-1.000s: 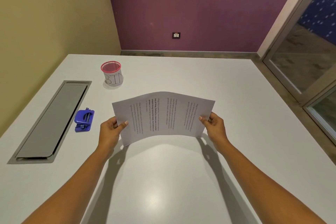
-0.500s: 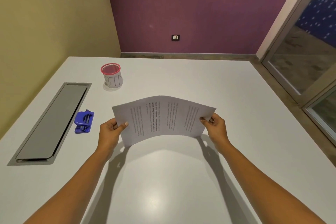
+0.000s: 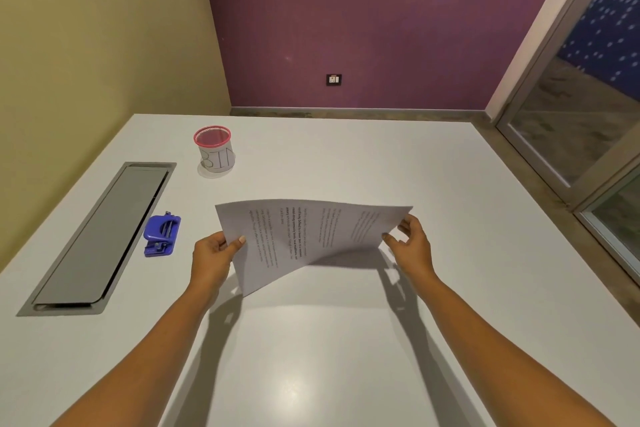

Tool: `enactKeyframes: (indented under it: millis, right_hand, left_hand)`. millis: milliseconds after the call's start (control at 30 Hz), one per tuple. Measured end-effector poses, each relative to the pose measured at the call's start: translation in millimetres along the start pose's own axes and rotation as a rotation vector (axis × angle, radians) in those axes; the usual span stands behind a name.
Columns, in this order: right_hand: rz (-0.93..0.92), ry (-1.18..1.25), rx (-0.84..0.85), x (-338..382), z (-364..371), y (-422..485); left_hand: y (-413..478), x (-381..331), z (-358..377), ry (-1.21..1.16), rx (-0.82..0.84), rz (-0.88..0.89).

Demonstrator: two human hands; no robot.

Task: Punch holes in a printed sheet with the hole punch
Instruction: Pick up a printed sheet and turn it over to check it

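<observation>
Left hand (image 3: pixel 216 253) and right hand (image 3: pixel 410 243) each pinch a short edge of the sheet (image 3: pixel 304 236), held above the desk (image 3: pixel 346 340). The punch (image 3: pixel 161 235) lies toward the left edge, nearer the left grip.

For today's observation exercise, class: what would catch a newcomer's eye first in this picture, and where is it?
First, the white printed sheet of paper, bowed and held above the white table at mid-frame, the left hand and right hand pinching its side edges. Next, the small blue plastic hole punch lying left of the sheet, and the pink-rimmed cup marked BIN standing farther back.
</observation>
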State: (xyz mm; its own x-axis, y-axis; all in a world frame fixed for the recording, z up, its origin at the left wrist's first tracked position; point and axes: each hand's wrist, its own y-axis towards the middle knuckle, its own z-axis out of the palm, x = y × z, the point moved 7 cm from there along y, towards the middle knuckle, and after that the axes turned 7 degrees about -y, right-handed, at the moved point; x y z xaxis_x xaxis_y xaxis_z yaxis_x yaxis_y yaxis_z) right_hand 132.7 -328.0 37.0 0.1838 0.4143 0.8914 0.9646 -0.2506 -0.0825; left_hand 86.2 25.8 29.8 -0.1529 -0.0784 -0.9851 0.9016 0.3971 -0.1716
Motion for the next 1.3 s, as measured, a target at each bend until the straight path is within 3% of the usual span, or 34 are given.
enactKeyframes:
  millis: [233, 433, 533, 667, 833, 1033, 1300]
  right_hand:
    - [0.207, -0.08, 0.134, -29.3, 10.1, -13.9]
    - [0.337, -0.084, 0.546, -36.2, 32.7, -37.7]
    - [0.283, -0.201, 0.603, -27.7, 41.0, -48.1]
    - [0.362, -0.004, 0.681, -16.4, 62.8, -69.5]
    - [0.403, 0.207, 0.633, -0.4, 78.9, -71.5]
    - [0.33, 0.33, 0.432, 11.9, 78.6, -63.0]
    - [0.261, 0.171, 0.253, 9.3, 67.8, -47.2]
  left_hand:
    - [-2.9, 1.9, 0.9, 0.005, -0.065, -0.035]
    - [-8.0, 5.5, 0.8, -0.036, -0.156, -0.076]
    - [-10.3, 8.3, -0.2, -0.113, -0.211, -0.113]
    - [-19.0, 12.6, 3.0, -0.194, -0.238, -0.153]
    - [-35.5, 16.3, 9.8, -0.306, -0.252, -0.196]
    - [-53.1, 14.9, 18.2, -0.387, -0.245, -0.239]
    - [-70.8, 25.7, 30.8, -0.452, -0.189, -0.309]
